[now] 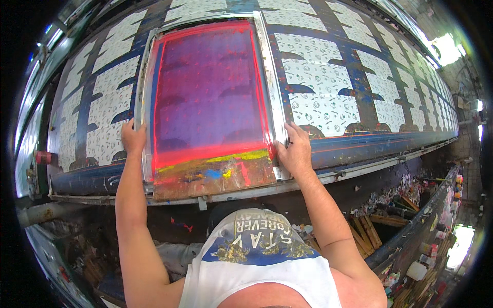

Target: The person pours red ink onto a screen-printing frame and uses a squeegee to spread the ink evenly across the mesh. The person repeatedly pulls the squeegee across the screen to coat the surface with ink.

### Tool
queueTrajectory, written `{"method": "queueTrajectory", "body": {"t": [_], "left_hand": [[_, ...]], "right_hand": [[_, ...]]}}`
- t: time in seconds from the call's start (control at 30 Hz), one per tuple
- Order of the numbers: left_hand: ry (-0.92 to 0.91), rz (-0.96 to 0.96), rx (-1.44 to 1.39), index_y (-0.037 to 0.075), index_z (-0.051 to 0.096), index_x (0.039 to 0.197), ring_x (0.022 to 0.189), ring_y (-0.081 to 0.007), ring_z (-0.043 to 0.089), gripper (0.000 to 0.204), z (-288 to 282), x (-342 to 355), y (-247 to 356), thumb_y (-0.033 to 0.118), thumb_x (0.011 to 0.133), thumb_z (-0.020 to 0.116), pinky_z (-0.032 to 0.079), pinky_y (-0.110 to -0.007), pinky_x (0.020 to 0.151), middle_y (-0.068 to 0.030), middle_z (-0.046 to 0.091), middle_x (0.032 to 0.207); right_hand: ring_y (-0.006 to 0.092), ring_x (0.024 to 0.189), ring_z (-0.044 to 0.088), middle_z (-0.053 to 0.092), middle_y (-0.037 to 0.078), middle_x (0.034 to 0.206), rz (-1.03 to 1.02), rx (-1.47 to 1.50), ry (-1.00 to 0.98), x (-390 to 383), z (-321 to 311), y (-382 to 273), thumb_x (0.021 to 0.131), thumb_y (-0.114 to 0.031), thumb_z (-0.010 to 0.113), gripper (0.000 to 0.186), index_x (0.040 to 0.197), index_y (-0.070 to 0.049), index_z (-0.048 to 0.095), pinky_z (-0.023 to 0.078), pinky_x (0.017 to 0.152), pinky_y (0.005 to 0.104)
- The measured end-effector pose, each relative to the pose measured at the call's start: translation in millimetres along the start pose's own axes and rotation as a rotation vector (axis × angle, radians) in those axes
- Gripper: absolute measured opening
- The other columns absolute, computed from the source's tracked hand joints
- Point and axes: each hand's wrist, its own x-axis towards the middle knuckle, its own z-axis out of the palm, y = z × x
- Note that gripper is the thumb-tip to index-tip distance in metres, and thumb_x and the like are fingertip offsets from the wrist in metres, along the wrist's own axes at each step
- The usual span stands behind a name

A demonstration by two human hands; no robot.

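A screen printing frame lies on the long printing table in front of me, its metal sides running away from my body. Purple mesh fills it, bordered in bright red, and a paint-smeared board spans its near end. My left hand grips the left side of the frame, fingers curled over the rail. On the opposite rail, my right hand holds on near the front corner, thumb on the inner side. White cut fabric pieces with small dark prints lie flat around the frame and show dimly through the mesh.
Rows of similar fabric pieces continue along the blue, paint-stained table to the right. A metal rail edges its near side. At lower right is a trough with wood strips and scraps; bottles and tubs line it.
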Motion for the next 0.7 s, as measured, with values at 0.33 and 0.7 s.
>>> {"method": "queueTrajectory", "body": {"t": [0.33, 0.7], "left_hand": [[-0.029, 0.108, -0.109, 0.006, 0.080, 0.129, 0.103, -0.0391, 0.069, 0.048, 7.1, 4.4, -18.6, 0.027, 0.087, 0.090, 0.054, -0.050, 0.092, -0.0174, 0.068, 0.104], [-0.096, 0.020, -0.281, 0.001, 0.080, 0.129, 0.097, -0.0304, 0.070, 0.047, 7.4, 10.0, -23.1, 0.014, 0.085, 0.091, 0.055, -0.044, 0.090, -0.0138, 0.068, 0.106]], "right_hand": [[0.0405, 0.119, 0.070, 0.074, 0.017, 0.123, 0.154, -0.002, 0.021, 6.1, 16.5, -16.1, 0.082, -0.011, 0.089, 0.053, 0.132, -0.014, 0.073, 0.058, 0.102, 0.0493], [0.0359, 0.114, 0.069, 0.071, 0.011, 0.114, 0.114, 0.074, 0.134, 11.2, -6.5, -30.5, 0.078, -0.006, 0.086, 0.038, 0.115, -0.017, 0.081, 0.059, 0.098, 0.0479]]}}
